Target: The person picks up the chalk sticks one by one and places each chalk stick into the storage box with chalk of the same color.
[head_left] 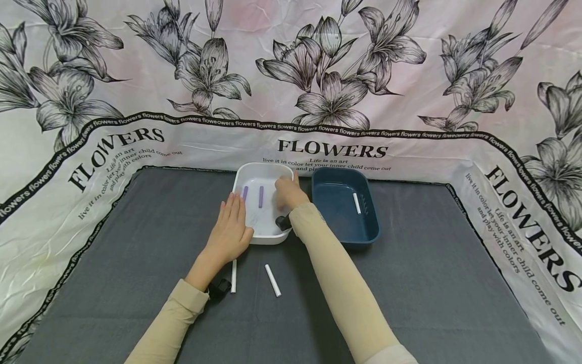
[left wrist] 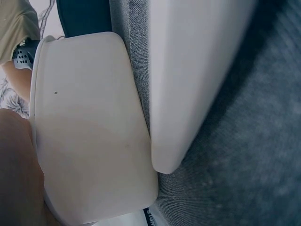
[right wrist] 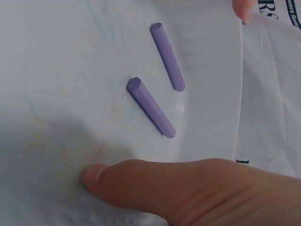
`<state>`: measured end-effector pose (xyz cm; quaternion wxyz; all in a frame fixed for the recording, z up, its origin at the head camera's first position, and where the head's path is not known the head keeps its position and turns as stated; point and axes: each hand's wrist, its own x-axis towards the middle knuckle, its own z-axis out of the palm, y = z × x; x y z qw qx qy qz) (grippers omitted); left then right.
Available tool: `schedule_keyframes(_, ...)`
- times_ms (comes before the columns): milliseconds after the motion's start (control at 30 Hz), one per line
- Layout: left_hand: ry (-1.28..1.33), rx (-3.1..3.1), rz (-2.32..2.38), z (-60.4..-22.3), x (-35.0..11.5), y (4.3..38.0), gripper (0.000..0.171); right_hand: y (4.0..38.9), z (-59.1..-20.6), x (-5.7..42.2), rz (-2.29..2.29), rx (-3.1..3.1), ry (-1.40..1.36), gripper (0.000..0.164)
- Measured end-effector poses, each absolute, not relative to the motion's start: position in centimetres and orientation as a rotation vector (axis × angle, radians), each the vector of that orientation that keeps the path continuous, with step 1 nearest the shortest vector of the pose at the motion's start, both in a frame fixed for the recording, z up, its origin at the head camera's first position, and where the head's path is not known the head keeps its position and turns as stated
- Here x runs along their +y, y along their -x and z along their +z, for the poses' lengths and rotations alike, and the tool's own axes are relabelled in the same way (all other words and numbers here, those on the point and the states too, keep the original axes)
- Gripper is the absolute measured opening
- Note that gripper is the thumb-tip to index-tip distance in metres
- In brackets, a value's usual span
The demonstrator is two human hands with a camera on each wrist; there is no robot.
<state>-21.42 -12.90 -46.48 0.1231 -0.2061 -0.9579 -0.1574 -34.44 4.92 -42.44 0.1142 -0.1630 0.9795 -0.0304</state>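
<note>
Along the left rim of a white tray (head_left: 265, 240), my left hand (head_left: 229, 227) lies with fingers fairly straight, touching the edge. At the tray's right side, my right hand (head_left: 289, 193) grips the wall; its thumb (right wrist: 127, 183) reaches down inside, and its other fingers are mostly hidden. Inside the tray are two purple chalk sticks, one nearer the middle (head_left: 261, 197) and one by the left wall (head_left: 245, 193). Below my left hand, a white chalk stick (head_left: 234, 276) lies on the grey cloth, looming large in the left wrist view. Another white chalk stick (head_left: 273, 280) lies to its right.
A dark blue tray (head_left: 346, 240) stands just right of the white one, with a white chalk stick (head_left: 356, 203) inside. Grey cloth (head_left: 432, 273) covers the table. Behind rises a white floral cloth (head_left: 254, 101) with printed lettering.
</note>
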Motion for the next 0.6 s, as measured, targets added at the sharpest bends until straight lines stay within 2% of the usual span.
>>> schedule_keyframes(433,0.603,-2.777,-0.441,-46.48,-12.87,21.43,0.072,34.39,-42.41,4.95,-0.115,2.868,0.481,0.043)
schedule_keyframes(600,0.603,-2.779,-0.444,-46.46,-12.89,21.43,0.072,34.33,-42.18,5.11,-0.173,2.863,0.491,0.052)
